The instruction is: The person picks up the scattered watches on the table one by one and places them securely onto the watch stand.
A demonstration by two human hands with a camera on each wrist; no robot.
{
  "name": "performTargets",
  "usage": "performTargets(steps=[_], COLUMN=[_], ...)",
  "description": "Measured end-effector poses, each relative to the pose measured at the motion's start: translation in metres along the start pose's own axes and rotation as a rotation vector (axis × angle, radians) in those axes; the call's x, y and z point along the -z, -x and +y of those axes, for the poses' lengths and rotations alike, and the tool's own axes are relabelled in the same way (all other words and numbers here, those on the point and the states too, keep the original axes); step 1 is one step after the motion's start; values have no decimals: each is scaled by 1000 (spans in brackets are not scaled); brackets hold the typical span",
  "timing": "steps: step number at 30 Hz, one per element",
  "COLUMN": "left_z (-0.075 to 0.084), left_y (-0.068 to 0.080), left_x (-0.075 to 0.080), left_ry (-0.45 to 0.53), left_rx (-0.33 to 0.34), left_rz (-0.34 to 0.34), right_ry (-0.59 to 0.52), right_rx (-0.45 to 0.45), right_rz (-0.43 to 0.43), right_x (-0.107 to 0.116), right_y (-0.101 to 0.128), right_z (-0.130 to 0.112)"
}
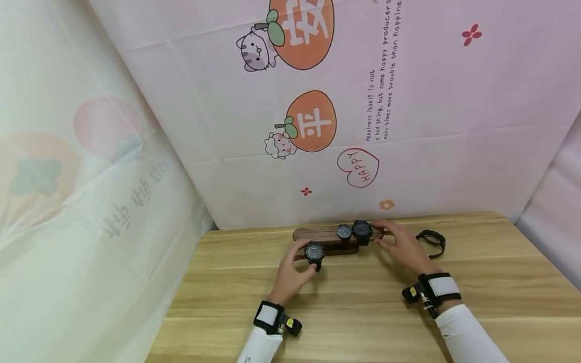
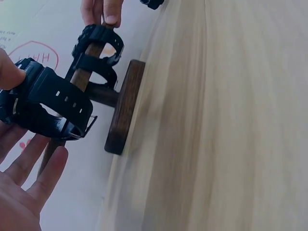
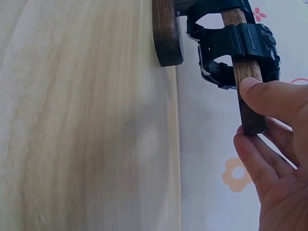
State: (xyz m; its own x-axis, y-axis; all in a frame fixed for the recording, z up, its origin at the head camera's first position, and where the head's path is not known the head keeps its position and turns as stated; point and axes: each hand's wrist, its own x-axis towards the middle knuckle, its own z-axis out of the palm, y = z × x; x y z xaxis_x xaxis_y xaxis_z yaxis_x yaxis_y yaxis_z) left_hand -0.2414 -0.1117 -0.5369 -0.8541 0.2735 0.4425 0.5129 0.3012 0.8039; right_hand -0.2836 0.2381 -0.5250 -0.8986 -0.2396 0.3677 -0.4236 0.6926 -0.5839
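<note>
A dark wooden watch stand (image 1: 317,233) has a long bar raised on a post over a short base (image 2: 126,108). My left hand (image 1: 290,275) grips a black watch (image 1: 314,252) by its case, thumb on one side and fingers on the other. That watch's closed strap loop overlaps the bar's left end in the left wrist view. Two more black watches, a smaller one (image 1: 344,232) and a bulkier one (image 1: 362,229), hang looped round the bar right of the middle. My right hand (image 1: 406,247) holds the bar's right end, thumb pressed on the wood (image 3: 249,108) and fingertips at its tip.
Another black watch (image 1: 432,243) lies on the wooden table (image 1: 363,312), to the right, beside my right hand. Behind the stand hangs a printed white cloth (image 1: 254,186), close to the table's back edge. More cloth (image 1: 113,262) hangs along the left.
</note>
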Motion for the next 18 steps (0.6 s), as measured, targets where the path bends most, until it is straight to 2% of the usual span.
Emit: performTargets(steps=[13,18], left_z=[-8,-11], left_y=[2,2], left_x=[19,24], left_ry=[-38,-34], left_rx=[-41,-33], left_rz=[61,77], right_ry=[10,13], right_rx=[17,22], right_rz=[9,12], right_x=[-2,-2], right_y=[0,0], right_z=[2,5])
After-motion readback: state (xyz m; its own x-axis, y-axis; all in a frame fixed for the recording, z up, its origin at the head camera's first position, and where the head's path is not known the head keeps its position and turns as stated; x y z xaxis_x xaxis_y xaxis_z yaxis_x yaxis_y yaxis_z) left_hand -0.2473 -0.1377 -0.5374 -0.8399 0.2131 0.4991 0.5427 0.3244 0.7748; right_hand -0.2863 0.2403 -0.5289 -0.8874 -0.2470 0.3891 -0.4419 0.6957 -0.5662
